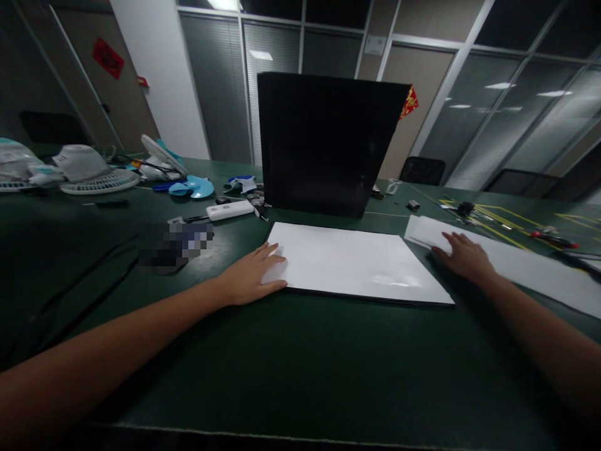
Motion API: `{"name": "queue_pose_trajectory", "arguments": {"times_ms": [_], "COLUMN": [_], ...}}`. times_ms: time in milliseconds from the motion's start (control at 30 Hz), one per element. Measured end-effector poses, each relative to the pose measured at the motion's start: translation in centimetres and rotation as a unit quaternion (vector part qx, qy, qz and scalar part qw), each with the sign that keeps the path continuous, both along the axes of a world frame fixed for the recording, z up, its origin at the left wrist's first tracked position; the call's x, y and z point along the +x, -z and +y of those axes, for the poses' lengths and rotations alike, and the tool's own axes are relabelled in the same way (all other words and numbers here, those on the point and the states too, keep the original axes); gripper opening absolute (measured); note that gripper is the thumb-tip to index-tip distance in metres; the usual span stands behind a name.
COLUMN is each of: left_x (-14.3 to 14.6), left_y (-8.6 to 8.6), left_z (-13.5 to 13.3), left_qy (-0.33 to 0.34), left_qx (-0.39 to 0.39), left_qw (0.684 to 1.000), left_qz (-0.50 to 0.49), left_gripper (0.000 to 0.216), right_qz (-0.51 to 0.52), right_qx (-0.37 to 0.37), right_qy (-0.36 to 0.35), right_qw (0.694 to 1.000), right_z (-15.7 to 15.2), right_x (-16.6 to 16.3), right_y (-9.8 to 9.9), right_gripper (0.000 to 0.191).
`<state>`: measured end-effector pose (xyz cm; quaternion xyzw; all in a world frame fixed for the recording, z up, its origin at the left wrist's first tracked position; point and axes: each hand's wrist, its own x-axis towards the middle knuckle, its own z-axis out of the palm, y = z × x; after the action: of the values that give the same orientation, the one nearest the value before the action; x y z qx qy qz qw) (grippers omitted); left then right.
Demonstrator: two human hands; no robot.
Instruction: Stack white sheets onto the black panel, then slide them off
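Observation:
A flat white panel [347, 260] with a thin black edge lies on the dark green table in front of me. The fingers of my left hand [256, 272] are spread over its left edge, with the thumb near the front left corner. Off to the right, my right hand [464, 254] is open, fingers stretched out over long white sheets [530, 269]. Those sheets lie slanted beside the panel, partly covered by my right hand and forearm. Whether the right fingers press on the sheets I cannot tell.
A large black flat board [328, 144] stands upright behind the panel. White fan parts [101, 178] and light blue fan blades [192, 186] lie at the left, near a white stick-shaped device [230, 210]. Red-handled tools [554, 238] and yellow strips [507, 219] are at the right.

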<state>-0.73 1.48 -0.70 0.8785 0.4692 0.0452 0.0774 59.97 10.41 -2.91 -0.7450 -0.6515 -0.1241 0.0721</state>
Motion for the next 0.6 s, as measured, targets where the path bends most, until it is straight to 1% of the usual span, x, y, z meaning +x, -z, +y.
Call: {"name": "queue_pose_trajectory", "arguments": {"times_ms": [67,100,167,233,367,433,533,600], "left_x": [0.2,0.3,0.4,0.5,0.6,0.6,0.6,0.6], "left_y": [-0.1,-0.2,-0.3,-0.2,0.2,0.3,0.4,0.4], "left_z": [0.0,0.0,0.1,0.3,0.6,0.7,0.7,0.7], "left_qy": [0.0,0.003,0.017,0.036,0.049,0.046,0.041,0.039], "left_qx": [0.002,0.001,-0.002,-0.004,-0.007,-0.012,-0.018,-0.018], "left_qw": [1.0,1.0,0.999,0.997,0.996,0.997,0.997,0.998], "left_qz": [0.018,0.028,0.047,0.061,0.069,0.064,0.059,0.055], "left_gripper": [0.079,0.083,0.09,0.094,0.09,0.091,0.094,0.095], "right_qz": [0.046,0.074,0.115,0.127,0.101,0.084,0.057,0.038], "right_qx": [-0.046,-0.07,-0.105,-0.121,-0.12,-0.11,-0.096,-0.085], "right_qy": [0.09,0.119,0.144,0.157,0.161,0.152,0.134,0.123], "right_qw": [0.994,0.988,0.977,0.972,0.974,0.979,0.985,0.988], "right_z": [-0.2,-0.4,-0.5,-0.4,-0.4,-0.7,-1.2,-1.5], "right_x": [3.3,4.2,5.0,4.8,3.6,3.1,2.3,1.7], "right_y": [1.0,1.3,1.4,1.1,0.2,-0.1,-0.4,-0.7], "right_gripper": [0.091,0.094,0.096,0.094,0.088,0.078,0.058,0.05]}}
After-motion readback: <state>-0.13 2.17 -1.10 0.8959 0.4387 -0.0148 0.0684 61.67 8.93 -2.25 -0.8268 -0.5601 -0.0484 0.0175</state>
